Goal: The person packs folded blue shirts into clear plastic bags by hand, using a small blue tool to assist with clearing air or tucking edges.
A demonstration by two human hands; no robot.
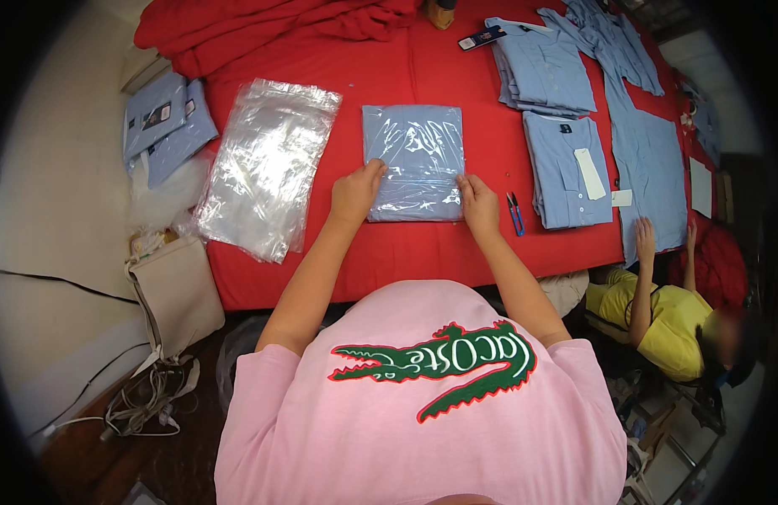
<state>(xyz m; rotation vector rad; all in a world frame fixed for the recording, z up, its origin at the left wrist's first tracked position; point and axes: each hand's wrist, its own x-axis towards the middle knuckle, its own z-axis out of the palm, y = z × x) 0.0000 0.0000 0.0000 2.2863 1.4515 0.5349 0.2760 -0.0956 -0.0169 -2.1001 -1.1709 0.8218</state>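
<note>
A folded light-blue shirt in a clear plastic bag (414, 156) lies on the red-covered table in front of me. My left hand (356, 193) grips its left edge, thumb and fingers closed on the plastic. At the opposite edge, my right hand (479, 204) pinches the bag in the same way. To the left is a pile of flat clear plastic bags (267, 168). Small blue-handled thread snips (514, 214) rest just right of my right hand. Beyond them sits a stack of folded blue shirts (567, 172) with a white tag on top.
Behind that stack is another pile of folded shirts (542, 71). Bagged shirts (166, 126) lie at the far left, above a beige bag (177, 295) and tangled cables (149, 400). At right, a co-worker in yellow (671, 328) has hands by a spread blue garment (650, 160). Red cloth (271, 34) is heaped behind.
</note>
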